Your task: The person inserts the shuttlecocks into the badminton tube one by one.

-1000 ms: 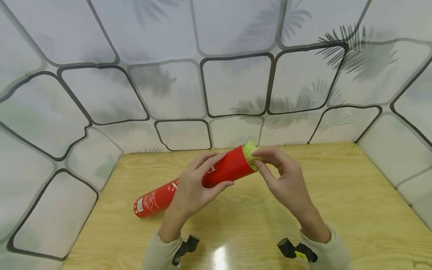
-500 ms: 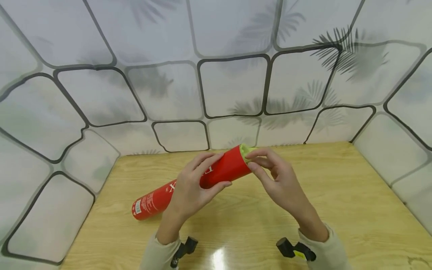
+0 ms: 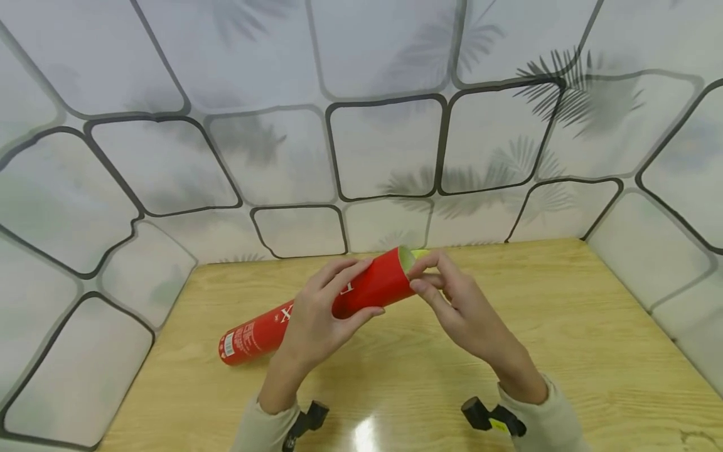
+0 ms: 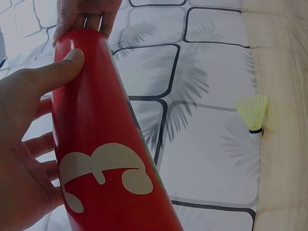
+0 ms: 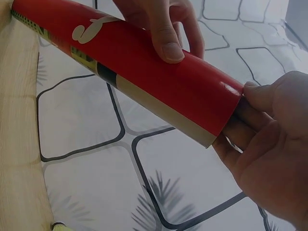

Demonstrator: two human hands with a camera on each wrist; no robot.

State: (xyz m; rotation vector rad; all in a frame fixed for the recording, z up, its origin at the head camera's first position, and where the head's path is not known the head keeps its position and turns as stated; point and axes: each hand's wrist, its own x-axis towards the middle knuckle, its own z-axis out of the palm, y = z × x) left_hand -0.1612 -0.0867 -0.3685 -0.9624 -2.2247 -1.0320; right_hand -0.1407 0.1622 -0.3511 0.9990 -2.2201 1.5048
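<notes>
My left hand [image 3: 322, 314] grips a long red shuttlecock tube [image 3: 390, 279] around its upper part, thumb on the near side. The tube slants, with its printed barcode end low on the left and its mouth raised on the right. At the mouth is my right hand [image 3: 465, 307]. Its thumb touches the rim, while some fingers reach inside, their tips hidden in the right wrist view. Pale green shows within the opening. Behind the mouth, a yellow shuttlecock [image 3: 420, 253] is partly hidden in the head view; the left wrist view shows the whole shuttlecock [image 4: 252, 111].
A light wooden table [image 3: 565, 326] lies under the hands. Patterned white fabric [image 3: 390, 150] with dark outlines and leaf shadows rises behind and at both sides. Black camera mounts [image 3: 307, 420] sit on both wrists.
Yellow-green feathers that stuck out of the tube's mouth at my right fingertips no longer protrude. My right fingers have moved left into the opening. The yellow shuttlecock behind has come into view.
</notes>
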